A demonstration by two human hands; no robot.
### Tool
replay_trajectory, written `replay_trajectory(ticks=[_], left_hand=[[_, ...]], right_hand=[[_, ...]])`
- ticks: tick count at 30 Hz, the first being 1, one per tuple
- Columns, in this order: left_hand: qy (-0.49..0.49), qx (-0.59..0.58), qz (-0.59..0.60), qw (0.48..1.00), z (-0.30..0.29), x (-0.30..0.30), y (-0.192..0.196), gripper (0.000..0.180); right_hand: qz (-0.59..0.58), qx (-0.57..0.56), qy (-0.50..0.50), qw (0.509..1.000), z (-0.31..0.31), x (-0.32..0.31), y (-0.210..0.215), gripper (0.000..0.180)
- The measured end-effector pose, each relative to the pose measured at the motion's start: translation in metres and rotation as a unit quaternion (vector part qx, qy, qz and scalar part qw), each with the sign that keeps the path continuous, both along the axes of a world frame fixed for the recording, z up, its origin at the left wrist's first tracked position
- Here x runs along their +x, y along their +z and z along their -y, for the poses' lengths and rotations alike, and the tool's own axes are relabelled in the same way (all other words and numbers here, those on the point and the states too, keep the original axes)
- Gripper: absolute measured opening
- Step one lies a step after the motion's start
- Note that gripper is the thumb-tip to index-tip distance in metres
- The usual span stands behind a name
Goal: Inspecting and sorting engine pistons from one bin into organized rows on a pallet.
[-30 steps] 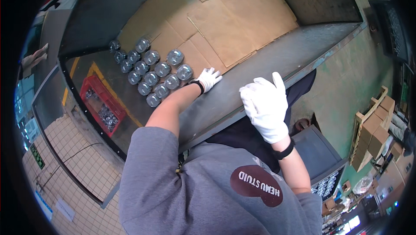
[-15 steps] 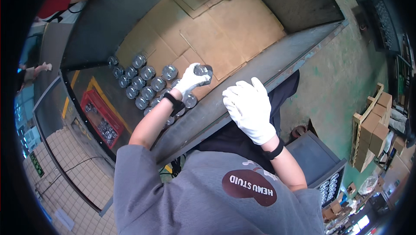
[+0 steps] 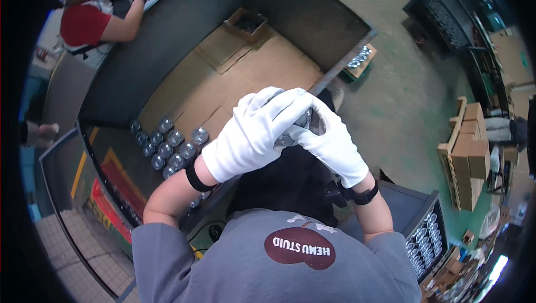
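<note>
Both my hands wear white gloves and are closed around a round, shiny metal part (image 3: 303,123) in front of my body. My left hand (image 3: 248,132) covers its left and upper side. From the right, my right hand (image 3: 335,144) wraps it with the fingers over the top. Most of the part is hidden by the gloves. Beyond my left forearm, several similar round metal parts (image 3: 166,149) stand in rows inside a large dark metal bin (image 3: 335,15). Brown cardboard (image 3: 195,88) lines the bin's floor.
A small cardboard box (image 3: 245,34) sits in the bin's far corner. A co-worker in a red top (image 3: 86,26) is beyond its left wall. A red crate (image 3: 110,213) is at the left. To my right are a dark container of shiny parts (image 3: 427,244) and boxes on a pallet (image 3: 468,155).
My left hand has brought the metal part out of the bin toward my body. My right hand has closed on it too. The view has shifted, showing more of the co-worker.
</note>
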State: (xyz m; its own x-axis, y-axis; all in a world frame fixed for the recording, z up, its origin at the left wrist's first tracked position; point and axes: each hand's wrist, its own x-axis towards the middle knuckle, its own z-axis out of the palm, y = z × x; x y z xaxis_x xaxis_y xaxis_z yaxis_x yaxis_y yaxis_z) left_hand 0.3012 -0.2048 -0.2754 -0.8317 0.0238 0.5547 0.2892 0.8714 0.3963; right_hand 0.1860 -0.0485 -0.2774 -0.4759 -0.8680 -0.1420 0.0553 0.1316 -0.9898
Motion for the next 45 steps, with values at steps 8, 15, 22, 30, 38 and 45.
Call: replay_trajectory(ticks=[8,15,22,30,38,45], left_hand=[[0.017,0.502,0.203,0.841,-0.080,0.006,-0.017,0.107],[0.034,0.695,0.281,0.661,-0.126,-0.036,-0.042,0.106],[0.087,0.834,0.151,0.524,-0.136,-0.081,-0.083,0.054],[-0.051,0.813,0.375,0.443,-0.148,-0.073,-0.100,0.062],[-0.105,0.817,0.426,0.374,-0.151,-0.065,-0.099,0.044],[-0.090,0.840,0.362,0.395,-0.154,-0.065,-0.105,0.033]], right_hand=[[0.295,-0.073,-0.177,0.936,-0.089,-0.016,-0.025,0.057],[0.255,-0.054,-0.262,0.929,-0.133,-0.006,-0.037,0.052],[0.225,-0.076,-0.367,0.899,-0.156,0.006,-0.047,0.048],[0.219,-0.066,-0.434,0.872,-0.154,0.006,-0.054,0.050],[0.229,-0.061,-0.460,0.856,-0.136,0.009,-0.060,0.049],[0.202,-0.073,-0.468,0.857,-0.131,0.013,-0.064,0.048]])
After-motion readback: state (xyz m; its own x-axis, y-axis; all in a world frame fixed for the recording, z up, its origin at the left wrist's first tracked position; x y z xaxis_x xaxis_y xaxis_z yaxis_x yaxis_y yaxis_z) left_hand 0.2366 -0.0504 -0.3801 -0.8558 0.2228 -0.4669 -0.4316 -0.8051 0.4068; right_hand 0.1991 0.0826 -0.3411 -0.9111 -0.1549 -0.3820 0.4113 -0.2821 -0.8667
